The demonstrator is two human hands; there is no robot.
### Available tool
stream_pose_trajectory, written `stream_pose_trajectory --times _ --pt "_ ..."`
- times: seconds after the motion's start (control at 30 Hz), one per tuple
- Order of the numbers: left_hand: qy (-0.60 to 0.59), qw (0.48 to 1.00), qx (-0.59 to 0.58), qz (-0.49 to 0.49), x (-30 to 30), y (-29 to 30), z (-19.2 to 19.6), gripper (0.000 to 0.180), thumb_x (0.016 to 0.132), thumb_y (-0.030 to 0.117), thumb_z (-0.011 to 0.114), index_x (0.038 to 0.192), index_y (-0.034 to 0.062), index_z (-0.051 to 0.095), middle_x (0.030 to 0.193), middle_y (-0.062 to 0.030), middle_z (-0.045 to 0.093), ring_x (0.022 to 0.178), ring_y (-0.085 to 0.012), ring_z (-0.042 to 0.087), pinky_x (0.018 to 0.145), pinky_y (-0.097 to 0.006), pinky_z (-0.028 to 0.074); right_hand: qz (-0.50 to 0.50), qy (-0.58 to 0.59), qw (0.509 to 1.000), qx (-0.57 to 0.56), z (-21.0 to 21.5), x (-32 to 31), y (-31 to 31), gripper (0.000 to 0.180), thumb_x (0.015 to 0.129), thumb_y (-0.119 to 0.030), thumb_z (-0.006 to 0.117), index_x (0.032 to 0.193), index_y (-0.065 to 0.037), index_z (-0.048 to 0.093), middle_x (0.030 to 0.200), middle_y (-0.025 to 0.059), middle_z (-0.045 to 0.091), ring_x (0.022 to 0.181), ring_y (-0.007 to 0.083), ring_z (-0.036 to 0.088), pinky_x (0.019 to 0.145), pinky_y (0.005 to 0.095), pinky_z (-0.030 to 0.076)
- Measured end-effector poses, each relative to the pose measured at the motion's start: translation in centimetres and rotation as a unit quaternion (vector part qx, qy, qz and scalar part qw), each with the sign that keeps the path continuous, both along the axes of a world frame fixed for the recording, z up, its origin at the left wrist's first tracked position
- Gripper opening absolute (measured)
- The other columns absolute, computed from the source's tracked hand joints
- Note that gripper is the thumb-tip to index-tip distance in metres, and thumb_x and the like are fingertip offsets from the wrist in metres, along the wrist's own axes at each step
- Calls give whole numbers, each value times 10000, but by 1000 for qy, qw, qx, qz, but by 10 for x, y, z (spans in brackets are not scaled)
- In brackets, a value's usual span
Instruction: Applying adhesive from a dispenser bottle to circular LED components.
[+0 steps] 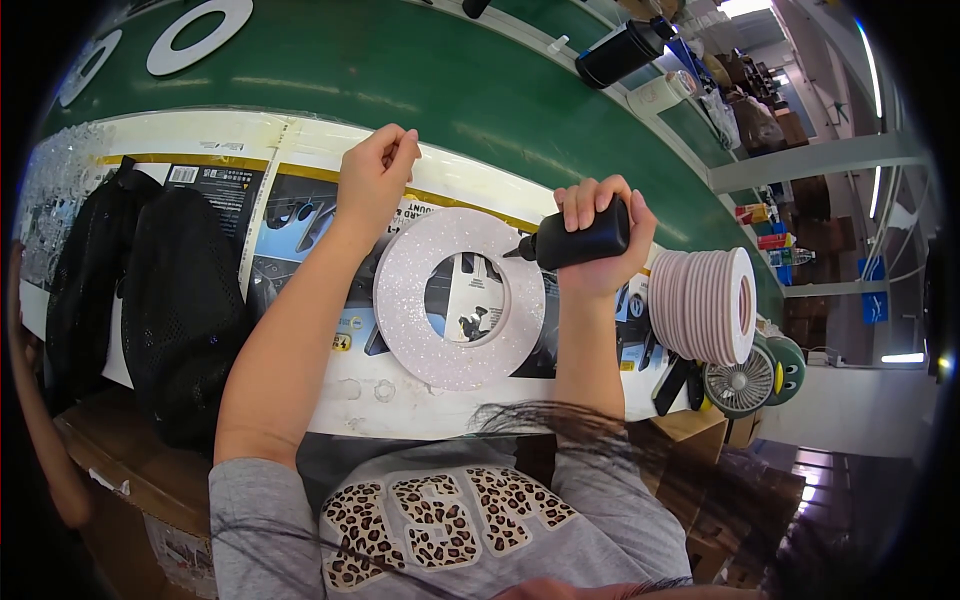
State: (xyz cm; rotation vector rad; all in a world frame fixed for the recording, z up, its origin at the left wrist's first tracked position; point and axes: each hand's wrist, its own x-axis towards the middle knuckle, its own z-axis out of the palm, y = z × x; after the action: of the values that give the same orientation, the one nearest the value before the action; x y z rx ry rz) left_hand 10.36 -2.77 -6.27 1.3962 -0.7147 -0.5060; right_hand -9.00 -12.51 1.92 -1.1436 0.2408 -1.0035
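Observation:
My right hand (pixel 600 225) is wrapped round a small black squeeze bottle (pixel 585 243), which is tipped sideways with its thin nozzle pointing left. The nozzle's tip is over the upper right part of a white glittery ring (pixel 405 300); whether it touches cannot be told. That ring lies flat on printed packaging sheets (pixel 300 220), which show through its round hole. Beyond the ring's upper left edge, my left hand (pixel 378 172) is held closed with thumb and fingers together. Anything between those fingers is too small or hidden to make out.
A stack of similar rings (pixel 700 305) stands on edge at the right, beside a small fan (pixel 740 385). Black mesh bags (pixel 180 300) lie at the left. Across the far side runs a green belt (pixel 350 70) carrying white rings (pixel 200 38). A black bottle (pixel 620 55) is farther back.

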Motion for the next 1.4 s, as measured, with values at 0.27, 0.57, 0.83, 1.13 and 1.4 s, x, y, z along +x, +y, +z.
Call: stream_pose_trajectory --times 0.27,0.57,0.83,1.13,1.4 --pt "9 1000 1 -2 0 0 1 277 938 201 540 741 6 558 546 -12 475 521 -75 466 506 -237 364 -2 -2 1000 -4 0 0 -3 324 919 -352 334 743 -92 416 591 32 412 562 145 400 755 329 374" --pt "-407 893 174 -78 -19 23 46 294 783 322 701 865 45 650 824 -95 646 847 -228 632 706 -356 506 -46 -38 993 101 13 -14 -14 287 904 -342 396 756 -99 436 637 28 427 608 147 420 765 338 378" --pt "-583 730 337 -121 -59 38 61 352 610 248 801 851 34 661 883 -80 599 852 -212 613 709 -331 518 -23 -117 976 185 24 -24 -17 248 882 -315 456 757 -101 445 649 15 424 622 138 436 789 341 370" --pt "-547 729 410 -13 3 -23 110 337 682 276 768 882 21 674 991 -161 627 932 -294 638 758 -391 539 -16 -229 950 213 54 -59 -25 183 863 -260 465 770 -104 444 666 6 440 623 130 454 841 360 366" --pt "-557 744 315 192 57 -16 92 297 872 346 590 922 57 635 965 -122 645 825 -300 650 686 -390 524 -19 -197 961 194 44 -42 -24 218 879 -290 467 787 -93 454 676 17 436 629 141 438 803 348 371"
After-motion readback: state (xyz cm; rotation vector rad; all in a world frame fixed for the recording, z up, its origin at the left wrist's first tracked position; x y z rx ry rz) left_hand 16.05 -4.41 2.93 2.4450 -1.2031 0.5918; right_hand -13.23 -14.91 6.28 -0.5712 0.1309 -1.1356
